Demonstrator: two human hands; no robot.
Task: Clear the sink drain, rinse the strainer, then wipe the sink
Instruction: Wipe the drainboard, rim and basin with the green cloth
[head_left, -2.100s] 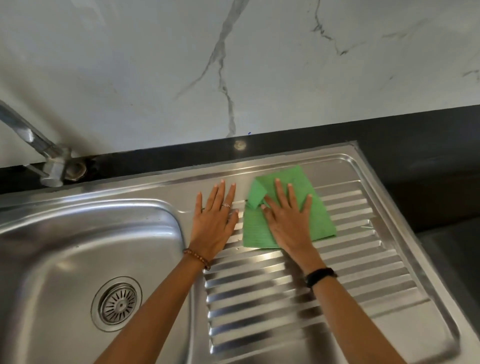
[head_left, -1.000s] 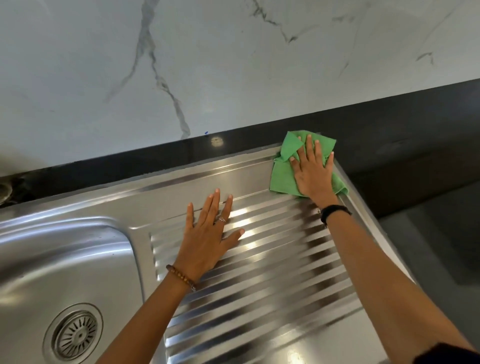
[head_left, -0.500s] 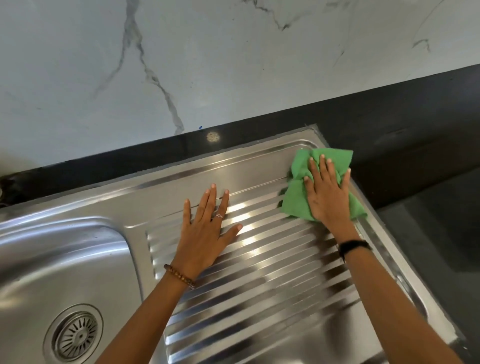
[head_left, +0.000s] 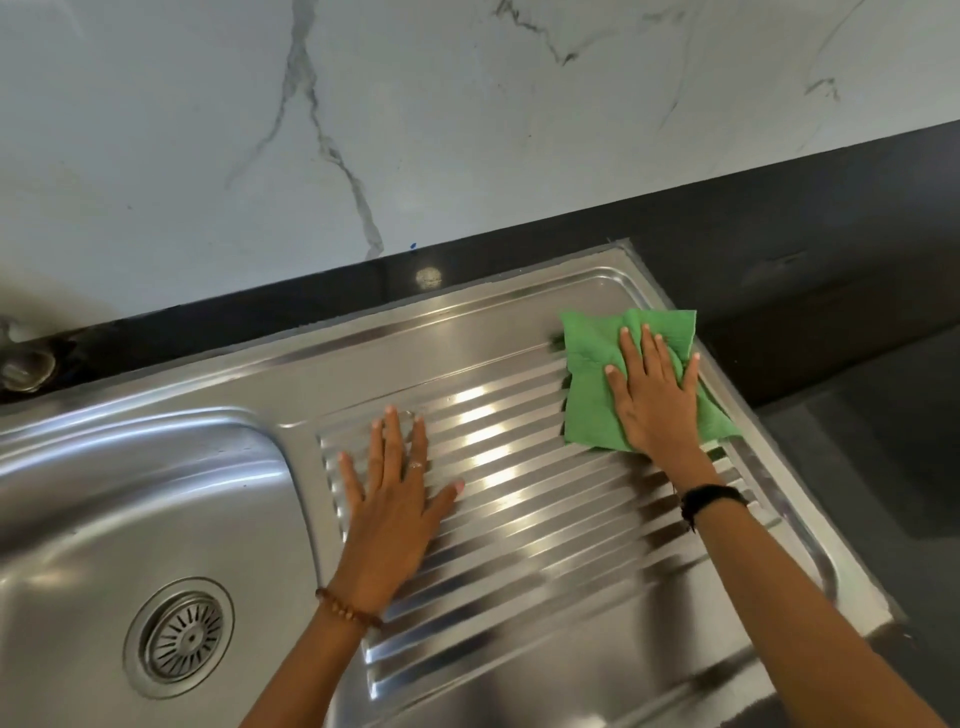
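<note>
A stainless steel sink fills the lower view, with its basin at the left and a ribbed drainboard at the right. The round strainer sits in the basin's drain hole. A green cloth lies flat on the drainboard's far right part. My right hand presses flat on the cloth with its fingers spread. My left hand rests flat and empty on the drainboard's left ribs, fingers apart.
A black countertop runs behind and to the right of the sink. A white marble wall rises behind it. The tap base shows at the far left edge. Dark floor lies beyond the counter at the right.
My right hand has slid the cloth from the drainboard's middle to its far right corner, then slightly back toward me. My left hand has stayed flat on the ribs.
</note>
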